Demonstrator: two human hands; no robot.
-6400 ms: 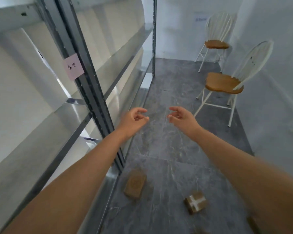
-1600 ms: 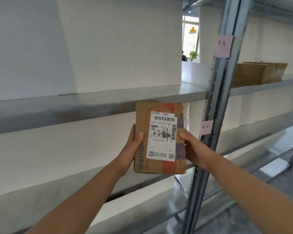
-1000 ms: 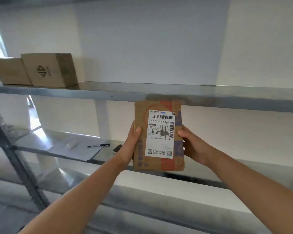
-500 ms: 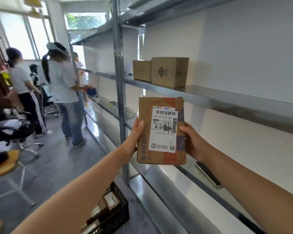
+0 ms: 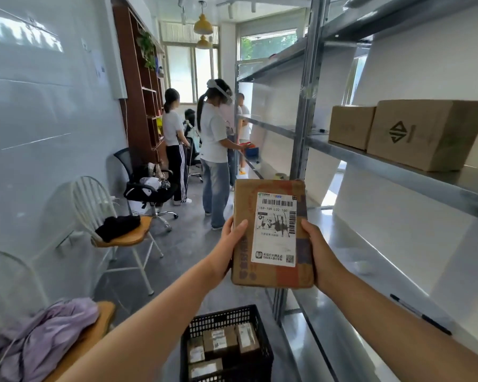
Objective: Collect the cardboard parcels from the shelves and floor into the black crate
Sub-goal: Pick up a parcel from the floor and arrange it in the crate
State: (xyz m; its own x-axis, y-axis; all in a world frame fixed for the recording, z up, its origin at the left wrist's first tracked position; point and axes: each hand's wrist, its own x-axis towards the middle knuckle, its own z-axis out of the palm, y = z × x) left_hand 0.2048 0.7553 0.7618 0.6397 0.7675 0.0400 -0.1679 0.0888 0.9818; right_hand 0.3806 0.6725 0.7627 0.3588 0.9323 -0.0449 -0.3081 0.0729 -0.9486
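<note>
A flat cardboard parcel (image 5: 272, 232) with a white shipping label stands upright in front of me. My left hand (image 5: 229, 248) grips its left edge and my right hand (image 5: 316, 252) grips its right edge. Below, on the floor, the black crate (image 5: 224, 318) holds several small labelled parcels (image 5: 221, 343). Two more cardboard boxes, a smaller one (image 5: 349, 125) and a larger one (image 5: 422, 133), stand side by side on the metal shelf (image 5: 414, 175) at the upper right.
The metal racking runs along the right, with a pen (image 5: 420, 314) on a lower shelf. White chairs (image 5: 113, 216) stand along the left wall, one bearing dark clothing, a nearer one purple cloth (image 5: 42, 334). Several people (image 5: 214, 150) stand farther down the aisle.
I have turned left from the shelf face to look down the aisle, with the parcel still held in both hands. The black crate now lies below the parcel, more fully in view.
</note>
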